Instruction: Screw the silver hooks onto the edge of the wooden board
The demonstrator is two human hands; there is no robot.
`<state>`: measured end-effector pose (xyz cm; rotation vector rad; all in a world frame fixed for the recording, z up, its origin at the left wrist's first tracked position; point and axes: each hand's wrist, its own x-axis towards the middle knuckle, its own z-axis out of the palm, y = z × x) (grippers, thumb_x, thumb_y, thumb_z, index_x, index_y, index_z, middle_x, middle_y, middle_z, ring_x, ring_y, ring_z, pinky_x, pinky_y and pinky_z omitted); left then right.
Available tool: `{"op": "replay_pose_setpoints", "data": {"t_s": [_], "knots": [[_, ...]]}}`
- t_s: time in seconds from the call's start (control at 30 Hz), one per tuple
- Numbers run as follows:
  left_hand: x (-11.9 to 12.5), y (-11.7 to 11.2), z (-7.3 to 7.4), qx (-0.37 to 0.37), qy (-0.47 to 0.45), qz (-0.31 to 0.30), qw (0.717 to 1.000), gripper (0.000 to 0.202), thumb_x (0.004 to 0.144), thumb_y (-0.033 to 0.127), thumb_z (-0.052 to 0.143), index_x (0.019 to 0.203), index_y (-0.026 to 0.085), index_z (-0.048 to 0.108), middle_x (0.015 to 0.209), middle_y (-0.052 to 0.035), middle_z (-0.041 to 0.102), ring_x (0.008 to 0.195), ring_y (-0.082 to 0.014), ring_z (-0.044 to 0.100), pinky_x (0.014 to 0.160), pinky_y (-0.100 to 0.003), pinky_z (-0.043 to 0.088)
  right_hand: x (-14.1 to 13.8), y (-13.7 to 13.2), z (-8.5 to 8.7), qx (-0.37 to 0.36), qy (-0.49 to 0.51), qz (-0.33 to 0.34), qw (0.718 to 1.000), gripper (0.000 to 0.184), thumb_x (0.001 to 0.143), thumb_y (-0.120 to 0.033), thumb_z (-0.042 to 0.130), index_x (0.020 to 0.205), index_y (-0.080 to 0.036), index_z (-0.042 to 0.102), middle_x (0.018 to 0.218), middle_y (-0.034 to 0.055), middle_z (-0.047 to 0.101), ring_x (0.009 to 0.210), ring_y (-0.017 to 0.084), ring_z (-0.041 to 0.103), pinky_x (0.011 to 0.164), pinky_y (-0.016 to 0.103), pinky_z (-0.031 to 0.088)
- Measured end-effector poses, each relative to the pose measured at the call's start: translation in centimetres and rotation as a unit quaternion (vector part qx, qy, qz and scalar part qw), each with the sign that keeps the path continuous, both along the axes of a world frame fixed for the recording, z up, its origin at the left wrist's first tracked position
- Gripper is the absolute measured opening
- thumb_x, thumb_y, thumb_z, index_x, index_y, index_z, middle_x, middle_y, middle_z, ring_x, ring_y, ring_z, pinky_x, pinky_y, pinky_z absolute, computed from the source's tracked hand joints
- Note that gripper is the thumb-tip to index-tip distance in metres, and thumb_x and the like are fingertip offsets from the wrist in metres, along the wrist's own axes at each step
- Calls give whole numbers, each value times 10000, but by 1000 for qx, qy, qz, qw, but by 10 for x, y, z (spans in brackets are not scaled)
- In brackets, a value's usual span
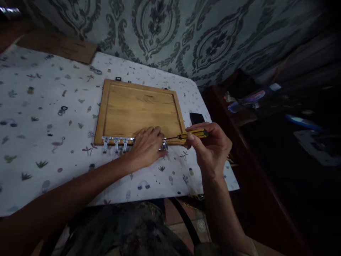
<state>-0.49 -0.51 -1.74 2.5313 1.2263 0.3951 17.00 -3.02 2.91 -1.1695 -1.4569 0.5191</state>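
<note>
A framed wooden board (141, 106) lies on the table. Along its near edge runs a metal hook rail (116, 140) with several silver hooks hanging over the side. My left hand (147, 145) is closed over the rail, fingers on the board and thumb by its near edge, covering the middle hooks. My right hand (210, 145) grips a screwdriver (195, 133) by its yellow-and-black handle. The shaft points left, its tip close to the rail's right end beside my left fingers. Whether the tip sits in a screw is too small to tell.
A patterned cloth covers the table (74, 167). A dark phone-like object (196, 118) lies right of the board, and a cardboard piece (57, 46) is at the far left. Patterned wallpaper (157, 32) rises behind. Beyond the table's right edge, a plastic bottle (253, 96) lies on a dark surface.
</note>
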Motion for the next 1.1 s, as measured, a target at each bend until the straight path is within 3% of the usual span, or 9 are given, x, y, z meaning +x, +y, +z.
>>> {"op": "replay_pose_setpoints", "data": {"t_s": [0.33, 0.87, 1.0, 1.1], "knots": [[0, 0, 2, -10, 6, -5, 1000, 365, 913, 444, 701, 1129, 153, 656, 1194, -111, 624, 1164, -291, 575, 990, -427, 458, -3, -9, -4, 57, -4, -83, 995, 208, 846, -393, 794, 839, -219, 681, 748, -19, 708, 474, 95, 615, 418, 236, 500], [-1, 0, 7, -31, 13, -8, 999, 375, 919, 451, 692, 1144, 153, 650, 1215, -109, 621, 1187, -294, 563, 1011, -428, 447, 1, -9, -2, 4, -64, -60, 996, 206, 874, -398, 761, 869, -219, 658, 688, -34, 660, 492, 102, 621, 445, 245, 534], [-1, 0, 7, -32, 11, -8, 999, 372, 918, 440, 694, 1152, 154, 651, 1227, -116, 621, 1190, -297, 562, 1006, -436, 454, 0, -7, -1, -9, -75, -25, 997, 183, 880, -388, 758, 900, -230, 666, 738, -33, 675, 496, 92, 617, 458, 241, 548], [0, 0, 8, -39, 13, -6, 999, 361, 918, 430, 694, 1149, 156, 654, 1232, -118, 618, 1190, -299, 562, 1001, -438, 453, 0, -5, 0, 2, -63, 11, 998, 213, 882, -408, 755, 1021, -259, 694, 841, -27, 703, 510, 91, 624, 468, 250, 564]]}}
